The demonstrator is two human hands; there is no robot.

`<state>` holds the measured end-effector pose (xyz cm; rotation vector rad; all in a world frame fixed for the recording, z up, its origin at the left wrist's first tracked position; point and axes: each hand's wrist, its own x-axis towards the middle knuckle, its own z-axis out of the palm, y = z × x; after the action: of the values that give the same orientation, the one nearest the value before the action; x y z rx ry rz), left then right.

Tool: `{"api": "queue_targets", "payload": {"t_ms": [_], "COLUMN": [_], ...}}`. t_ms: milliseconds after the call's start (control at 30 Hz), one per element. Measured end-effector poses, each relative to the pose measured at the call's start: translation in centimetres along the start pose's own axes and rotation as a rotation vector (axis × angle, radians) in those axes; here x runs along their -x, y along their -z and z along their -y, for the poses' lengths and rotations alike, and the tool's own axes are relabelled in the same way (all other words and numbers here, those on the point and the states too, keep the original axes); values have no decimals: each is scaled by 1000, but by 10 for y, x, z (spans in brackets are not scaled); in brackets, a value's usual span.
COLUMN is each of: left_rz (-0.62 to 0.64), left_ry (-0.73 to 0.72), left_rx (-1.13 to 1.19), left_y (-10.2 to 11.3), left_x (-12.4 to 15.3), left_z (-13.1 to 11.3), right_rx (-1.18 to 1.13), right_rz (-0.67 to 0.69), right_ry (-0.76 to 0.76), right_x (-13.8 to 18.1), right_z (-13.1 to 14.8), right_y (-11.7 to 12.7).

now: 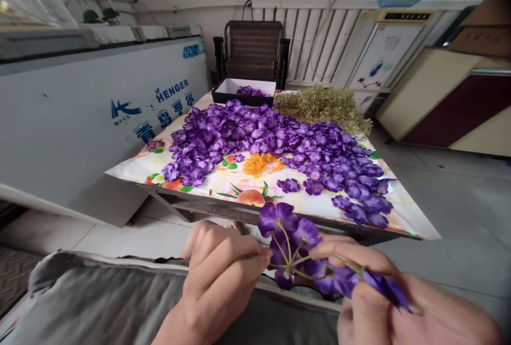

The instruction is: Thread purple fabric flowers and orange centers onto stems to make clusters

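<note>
Above my lap, close to me, a sprig of purple flowers (295,244) is held between my two hands, its thin pale-green stems branching from one centre. My left hand (227,270) is closed in a pinch at the sprig's left side, on the tip of one stem. With thumb and fingers my right hand (383,286) grips a purple flower and its stem on the right; part of that bloom is hidden. Beyond them, a large heap of purple flower heads (247,132) lies on the table, around a small pile of orange bits (261,164).
The table (415,222) has a fruit-patterned cover. At its back are a black box with white inside (227,88) holding purple flowers, and a bundle of dry greenish stems (323,103). A white freezer (80,121) flanks the left; a folding chair (253,41) stands behind.
</note>
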<state>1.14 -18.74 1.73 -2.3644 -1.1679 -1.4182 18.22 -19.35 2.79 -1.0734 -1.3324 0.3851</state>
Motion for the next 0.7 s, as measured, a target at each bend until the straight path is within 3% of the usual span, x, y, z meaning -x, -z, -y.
{"api": "queue_targets", "payload": {"t_ms": [133,267,467,567,700], "left_rz": [-17,44,179,170,156], "left_ry": [-79,-98,45,64,99], "left_rx": [-114,35,125,145,160], "left_y": [3,-3,-11,-13,-17], "left_x": [8,6,5,10,10], "left_z": [-5,-10,-18,-21,-21], "right_rx": [-78,-260,-401,-428,-478], "right_rz": [53,-18,-78,-147,-120], "right_ry": [-2,-43,-160,-151,-134], "right_x": [-5,-8,-8,-6,-4], "right_z": [-12,-21,-23,-22,-25], "right_y": [0,-3,-6,-7,-6]}}
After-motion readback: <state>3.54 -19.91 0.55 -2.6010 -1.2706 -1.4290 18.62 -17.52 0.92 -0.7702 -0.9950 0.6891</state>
